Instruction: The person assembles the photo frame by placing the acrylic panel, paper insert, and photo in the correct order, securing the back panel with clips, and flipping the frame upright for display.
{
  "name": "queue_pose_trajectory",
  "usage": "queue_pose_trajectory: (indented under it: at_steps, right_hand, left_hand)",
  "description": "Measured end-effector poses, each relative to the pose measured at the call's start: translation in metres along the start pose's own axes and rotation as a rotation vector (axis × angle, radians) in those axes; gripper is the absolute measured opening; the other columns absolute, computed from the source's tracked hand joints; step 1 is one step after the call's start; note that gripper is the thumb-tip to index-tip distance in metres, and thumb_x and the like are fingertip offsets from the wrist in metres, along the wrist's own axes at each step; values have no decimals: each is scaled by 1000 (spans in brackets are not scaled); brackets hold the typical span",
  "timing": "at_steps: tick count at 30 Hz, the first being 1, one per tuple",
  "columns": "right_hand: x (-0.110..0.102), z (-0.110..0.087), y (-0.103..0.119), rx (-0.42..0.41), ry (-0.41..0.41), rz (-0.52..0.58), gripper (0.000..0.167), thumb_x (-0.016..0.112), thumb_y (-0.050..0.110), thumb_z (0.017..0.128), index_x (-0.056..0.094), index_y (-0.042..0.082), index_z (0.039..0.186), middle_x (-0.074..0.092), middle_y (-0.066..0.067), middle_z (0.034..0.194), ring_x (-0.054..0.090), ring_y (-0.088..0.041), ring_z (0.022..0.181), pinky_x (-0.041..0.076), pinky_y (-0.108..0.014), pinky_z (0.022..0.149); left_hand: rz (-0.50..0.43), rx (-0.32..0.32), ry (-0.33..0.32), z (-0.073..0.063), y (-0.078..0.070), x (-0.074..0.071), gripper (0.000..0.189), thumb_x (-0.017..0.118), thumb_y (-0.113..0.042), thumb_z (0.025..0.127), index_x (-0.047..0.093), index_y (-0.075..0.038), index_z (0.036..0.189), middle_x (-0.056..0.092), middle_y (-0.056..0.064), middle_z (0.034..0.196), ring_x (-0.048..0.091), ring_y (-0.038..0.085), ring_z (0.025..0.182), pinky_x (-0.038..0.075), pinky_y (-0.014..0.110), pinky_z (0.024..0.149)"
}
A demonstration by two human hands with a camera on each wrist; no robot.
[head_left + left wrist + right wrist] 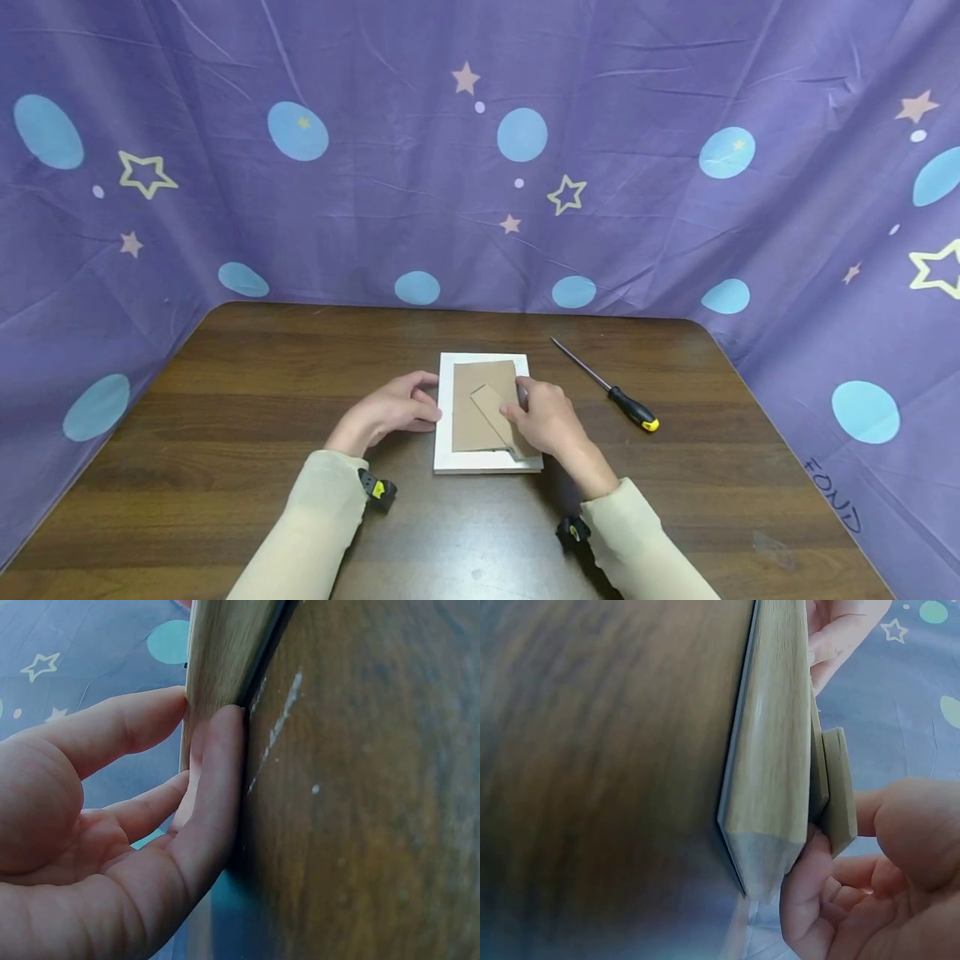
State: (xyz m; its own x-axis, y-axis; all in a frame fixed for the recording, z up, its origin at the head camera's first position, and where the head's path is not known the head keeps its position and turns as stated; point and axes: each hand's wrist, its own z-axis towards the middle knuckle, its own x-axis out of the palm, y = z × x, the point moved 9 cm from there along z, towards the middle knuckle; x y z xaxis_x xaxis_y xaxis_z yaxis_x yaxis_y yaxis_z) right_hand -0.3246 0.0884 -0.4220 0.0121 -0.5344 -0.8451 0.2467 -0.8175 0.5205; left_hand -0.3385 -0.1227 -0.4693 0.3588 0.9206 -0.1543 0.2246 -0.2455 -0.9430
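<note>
A white picture frame (444, 417) lies back side up on the table, its pale wood side (769, 735) showing in the right wrist view. Over its back sits a brown backing board (468, 379) with a narrow stand leg (491, 408); the board lies askew, with its near right corner out over the rim. My right hand (551, 417) pinches the board and leg at the right side, thumb on the leg and fingers at the board's underside. With fairly straight fingers, my left hand (393, 406) touches the left side of the frame.
A screwdriver (633, 408) with a black and yellow handle lies on the wooden table (247, 433) to the right of the frame. A purple cloth (420, 183) with stars and blue spots hangs around the table's back and sides.
</note>
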Motion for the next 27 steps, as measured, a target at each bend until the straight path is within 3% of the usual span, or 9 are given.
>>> queue_pose_trajectory:
  at_steps: [7, 12, 17, 27]
  right_hand:
    - [0, 1, -2, -6, -10, -1, 54, 74, 25, 93, 58, -6, 133, 57, -1, 73, 61, -27, 91, 53, -48, 88]
    - [1, -2, 2, 5, 13, -56, 48, 72, 26, 94, 61, -4, 129, 68, -14, 98, 64, -33, 103, 54, -50, 89]
    - [4, -4, 2, 37, 55, -128, 54, 72, 32, 94, 60, 0, 135, 64, -21, 121, 61, -37, 114, 53, -53, 93]
    - [6, -5, 2, 7, 81, -122, 52, 72, 31, 94, 59, 9, 139, 65, -19, 118, 60, -37, 114, 53, -53, 93]
  left_hand:
    - [1, 0, 4, 1, -1, 1, 68, 68, 8, 86, 39, 2, 147, 58, 21, 105, 67, 27, 90, 60, 39, 87]
    - [-3, 5, 1, 1, -1, 2, 67, 68, 8, 85, 40, 3, 146, 59, 21, 104, 67, 27, 89, 60, 39, 87]
    - [-1, 6, 1, 1, 0, 1, 68, 69, 8, 85, 40, 3, 146, 59, 21, 103, 67, 26, 89, 60, 39, 87]
    - [12, 0, -2, -1, 0, 0, 68, 69, 7, 86, 40, 2, 146, 59, 20, 104, 67, 26, 89, 59, 38, 87]
